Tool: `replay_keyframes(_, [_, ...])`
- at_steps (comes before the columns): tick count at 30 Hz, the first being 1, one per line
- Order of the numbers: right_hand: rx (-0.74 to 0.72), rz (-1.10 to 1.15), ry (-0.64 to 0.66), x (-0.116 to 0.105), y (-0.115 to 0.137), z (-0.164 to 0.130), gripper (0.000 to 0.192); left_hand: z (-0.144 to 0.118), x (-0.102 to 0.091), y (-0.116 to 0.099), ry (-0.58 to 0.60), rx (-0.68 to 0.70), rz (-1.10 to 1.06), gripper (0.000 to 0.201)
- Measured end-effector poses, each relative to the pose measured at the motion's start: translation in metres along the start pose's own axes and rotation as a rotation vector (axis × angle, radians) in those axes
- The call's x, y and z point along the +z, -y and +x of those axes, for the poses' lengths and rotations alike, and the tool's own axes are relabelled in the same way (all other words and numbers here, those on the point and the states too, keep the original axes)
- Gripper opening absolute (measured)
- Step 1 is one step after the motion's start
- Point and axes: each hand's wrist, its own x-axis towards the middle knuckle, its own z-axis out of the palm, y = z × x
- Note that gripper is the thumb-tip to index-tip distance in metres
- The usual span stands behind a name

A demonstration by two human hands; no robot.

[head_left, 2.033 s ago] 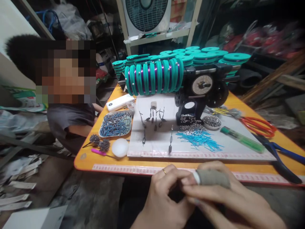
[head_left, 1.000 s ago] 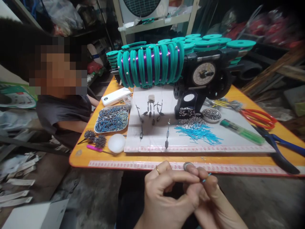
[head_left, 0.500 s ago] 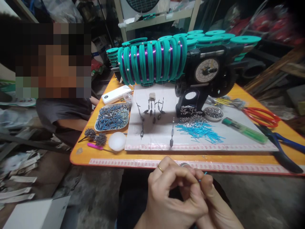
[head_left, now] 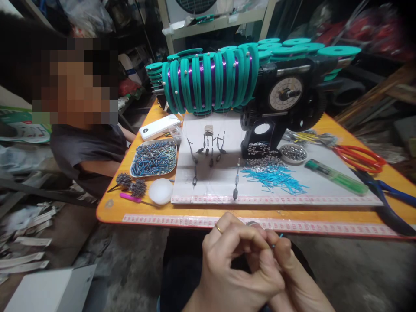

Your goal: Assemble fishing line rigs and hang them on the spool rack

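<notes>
1. The left hand and right hand were pressed together just below the near edge of the orange worktop, fingertips meeting.
2. Pinched between them was a thin blue tube; only its tip showed above the right thumb, and both hands were closed narrowly on it.
3. The step in hand looked like fine finger work on that tube, perhaps threading or fitting it; what else the fingers held was hidden.
4. The loose pile of blue tubes lay on the white board, beyond the hands.
5. Left of that pile hung small rigs on lines from the teal spool winder.
6. Any next move would call for a steady, precise pinch.
</notes>
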Motion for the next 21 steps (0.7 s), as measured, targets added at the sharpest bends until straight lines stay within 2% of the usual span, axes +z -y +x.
replay_keyframes(6, [0.016,-0.005,0.03,-0.0033,-0.0007,-0.0009,0.034,-0.0007,-0.0007,0.0006,0.015,0.035,0.013,0.023])
replay_keyframes(14, [-0.034,-0.095,0.003,-0.0089,-0.0043,0.0046,0.037,0.0004,0.0018,0.0027,-0.013,0.073,0.03,0.019])
replay_keyframes(18, [-0.134,-0.276,-0.034,-0.009,-0.0048,0.0065,0.045,0.0002,0.0003,0.0005,-0.019,0.05,0.016,0.021])
replay_keyframes(21, [-0.18,-0.402,-0.026,-0.0079,0.0022,0.0059,0.039,0.0004,-0.0048,-0.0007,-0.027,-0.027,-0.031,0.02])
